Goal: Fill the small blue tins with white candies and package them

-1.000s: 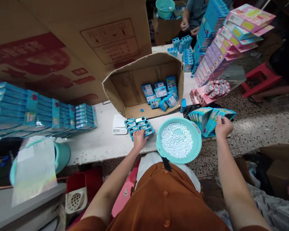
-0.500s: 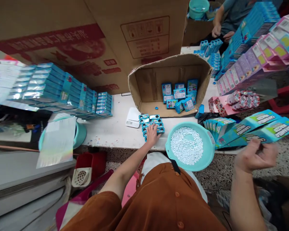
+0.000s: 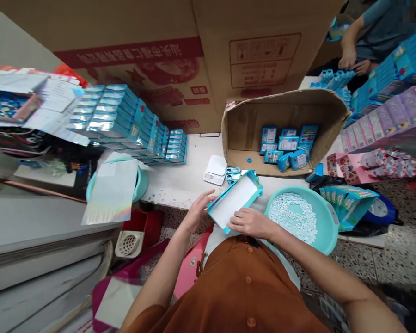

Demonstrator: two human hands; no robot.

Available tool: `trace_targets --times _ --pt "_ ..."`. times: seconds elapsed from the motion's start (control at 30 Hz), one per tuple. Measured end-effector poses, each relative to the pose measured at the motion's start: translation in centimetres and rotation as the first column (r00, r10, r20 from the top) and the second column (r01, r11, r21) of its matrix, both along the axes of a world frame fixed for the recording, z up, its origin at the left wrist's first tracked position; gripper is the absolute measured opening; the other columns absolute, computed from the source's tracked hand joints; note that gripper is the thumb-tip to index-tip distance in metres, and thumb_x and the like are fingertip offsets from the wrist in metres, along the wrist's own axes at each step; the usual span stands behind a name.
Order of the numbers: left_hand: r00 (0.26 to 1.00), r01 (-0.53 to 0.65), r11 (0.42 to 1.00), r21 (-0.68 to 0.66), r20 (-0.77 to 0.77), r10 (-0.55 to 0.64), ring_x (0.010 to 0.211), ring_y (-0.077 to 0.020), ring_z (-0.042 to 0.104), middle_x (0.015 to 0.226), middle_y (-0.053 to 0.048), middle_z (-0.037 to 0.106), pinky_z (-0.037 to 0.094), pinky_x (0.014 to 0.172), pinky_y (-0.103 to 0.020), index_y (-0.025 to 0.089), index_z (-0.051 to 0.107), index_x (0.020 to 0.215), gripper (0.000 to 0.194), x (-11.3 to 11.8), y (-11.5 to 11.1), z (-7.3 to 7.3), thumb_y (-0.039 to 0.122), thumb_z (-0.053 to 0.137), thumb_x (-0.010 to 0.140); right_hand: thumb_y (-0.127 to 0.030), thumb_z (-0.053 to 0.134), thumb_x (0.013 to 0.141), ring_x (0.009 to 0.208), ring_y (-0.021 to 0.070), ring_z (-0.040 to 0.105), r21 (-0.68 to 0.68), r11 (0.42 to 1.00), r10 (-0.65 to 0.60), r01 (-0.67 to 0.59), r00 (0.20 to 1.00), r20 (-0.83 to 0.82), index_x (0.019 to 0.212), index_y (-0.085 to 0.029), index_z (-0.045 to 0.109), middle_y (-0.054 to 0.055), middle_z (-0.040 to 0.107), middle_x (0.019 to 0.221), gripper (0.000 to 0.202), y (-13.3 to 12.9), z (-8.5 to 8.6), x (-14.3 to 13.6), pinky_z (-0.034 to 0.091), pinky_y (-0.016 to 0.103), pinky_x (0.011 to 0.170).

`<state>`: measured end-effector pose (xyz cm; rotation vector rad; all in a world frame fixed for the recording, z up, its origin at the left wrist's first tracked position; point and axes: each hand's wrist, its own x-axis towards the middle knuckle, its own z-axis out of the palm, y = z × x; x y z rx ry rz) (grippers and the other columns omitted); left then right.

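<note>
A blue open-topped carton (image 3: 236,200) with a white inside is held tilted over the table's front edge. My right hand (image 3: 251,224) grips its near right edge, fingers curled over the rim. At the carton's left end is my left hand (image 3: 198,212), its fingers stretched out and apart; I cannot tell whether they touch the carton. Behind the carton, partly hidden by it, small blue boxes (image 3: 233,171) with round holes lie on the table. A white digital scale (image 3: 215,170) sits just left of them.
A turquoise basin (image 3: 327,231) of small white candies stands at the right, beside several nested blue cartons (image 3: 348,203). Behind, a cardboard box (image 3: 241,157) holds blue packs. Stacked blue packs (image 3: 121,120) stand left. A co-worker's hands (image 3: 348,60) show at the back right.
My right hand has brought a blue carton from the right to the middle. My left hand has left the small boxes and moved to the carton's left end. The view has shifted.
</note>
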<state>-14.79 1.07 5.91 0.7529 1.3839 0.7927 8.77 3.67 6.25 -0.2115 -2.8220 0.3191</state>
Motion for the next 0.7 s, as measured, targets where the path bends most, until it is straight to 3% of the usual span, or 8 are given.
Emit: trace_targets --times 0.1,0.23,0.33,0.43,0.53,0.63,0.7 --pt "0.996 0.050 0.997 -0.064 -0.066 -0.054 0.099 -0.0250 0.061 0.110 -0.009 0.066 0.048 0.079 -0.033 0.018 0.059 0.119 0.060 -4.4 -0.2 0.0 0.056 0.064 0.071 -0.018 0.042 0.095 0.077 0.0165 0.051 0.029 0.996 0.079 -0.082 0.993 0.083 0.096 -0.019 0.056 0.002 0.060 0.084 0.014 0.6 -0.7 -5.1 0.037 0.030 0.070" --pt "0.994 0.077 0.993 -0.086 -0.067 -0.083 0.102 -0.0245 0.060 0.110 -0.007 0.067 0.047 0.080 -0.033 0.020 0.063 0.114 0.053 -9.1 0.0 -0.7 0.055 0.061 0.075 -0.017 0.043 0.094 0.078 0.0166 0.050 0.006 0.994 0.107 -0.109 0.986 0.125 0.093 -0.019 0.055 0.001 0.059 0.084 0.012 1.1 -1.3 -10.1 0.036 0.031 0.070" --pt "0.996 0.059 0.981 -0.187 0.075 -0.046 0.097 -0.0248 0.062 0.106 -0.007 0.069 0.048 0.078 -0.035 0.021 0.064 0.113 0.054 -11.7 0.2 -2.0 0.061 0.052 0.079 -0.019 0.042 0.095 0.080 0.0160 0.051 -0.051 0.996 0.072 -0.068 0.994 0.083 0.101 -0.021 0.056 0.002 0.062 0.089 0.015 1.1 -1.5 -12.5 0.036 0.030 0.070" --pt "0.967 0.090 0.932 -0.352 0.256 0.003 0.089 -0.0253 0.064 0.100 -0.008 0.071 0.049 0.076 -0.036 0.018 0.066 0.106 0.054 -13.6 0.4 -3.8 0.062 0.056 0.075 -0.021 0.041 0.095 0.082 0.0144 0.054 -0.161 0.987 0.001 0.001 1.000 0.015 0.108 -0.021 0.057 0.003 0.066 0.094 0.021 0.6 -1.4 -14.3 0.036 0.030 0.071" --pt "0.951 0.139 0.900 -0.414 0.311 -0.004 0.091 -0.0263 0.065 0.099 -0.008 0.071 0.050 0.080 -0.036 0.016 0.067 0.100 0.052 -14.9 0.7 -5.2 0.052 0.070 0.064 -0.021 0.040 0.095 0.084 0.0131 0.059 -0.291 0.954 -0.092 0.076 0.995 -0.042 0.109 -0.021 0.060 0.005 0.068 0.095 0.024 -0.2 -0.7 -15.6 0.039 0.029 0.073" --pt "0.950 0.220 0.892 -0.394 0.294 -0.104 0.096 -0.0281 0.064 0.103 -0.010 0.071 0.050 0.086 -0.037 0.013 0.067 0.097 0.054 -16.0 1.4 -5.2 0.048 0.075 0.057 -0.022 0.040 0.094 0.088 0.0129 0.062 -0.419 0.892 -0.255 0.171 0.954 -0.154 0.105 -0.020 0.063 0.006 0.070 0.095 0.026 -1.0 0.5 -16.3 0.043 0.028 0.076" --pt "0.952 0.270 0.897 -0.349 0.237 -0.194 0.100 -0.0277 0.063 0.110 -0.010 0.069 0.050 0.087 -0.036 0.014 0.067 0.098 0.053 -17.1 1.9 -4.9 0.049 0.075 0.059 -0.026 0.045 0.093 0.086 0.0133 0.063 -0.519 0.818 -0.435 0.250 0.859 -0.271 0.100 -0.020 0.066 0.005 0.071 0.091 0.023 -1.3 1.6 -16.0 0.045 0.028 0.076"
